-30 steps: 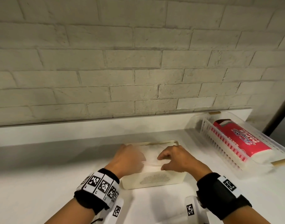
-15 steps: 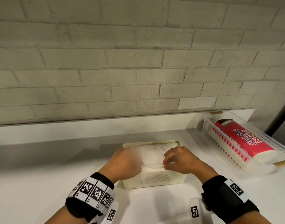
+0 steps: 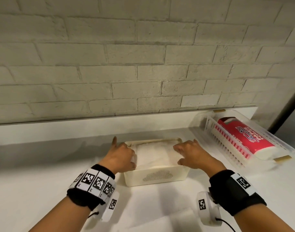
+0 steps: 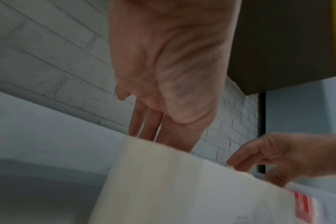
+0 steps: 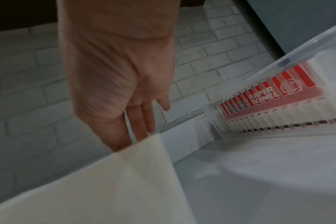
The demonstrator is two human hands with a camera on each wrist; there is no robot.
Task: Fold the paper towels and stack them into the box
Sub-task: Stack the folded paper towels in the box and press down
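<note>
A cream box (image 3: 156, 177) stands on the white table in front of me, with folded white paper towels (image 3: 153, 154) stacked inside. My left hand (image 3: 126, 156) is at the box's left edge, its straight fingers (image 4: 144, 121) dipping behind the box wall (image 4: 182, 189). My right hand (image 3: 182, 154) hovers over the right edge with fingers relaxed and holds nothing. In the right wrist view its fingers (image 5: 142, 121) reach down behind the box corner (image 5: 109, 181). The fingertips of both hands are hidden by the box.
A clear slatted basket (image 3: 208, 124) lies at the right against the white ledge, holding a red paper towel pack (image 3: 244, 138). A brick wall rises behind the ledge. A faint white sheet (image 3: 170, 220) seems to lie between my forearms.
Both hands have moved apart from the middle of the towel stack to the box's left and right edges. The right hand has let go of the towel it pinched.
</note>
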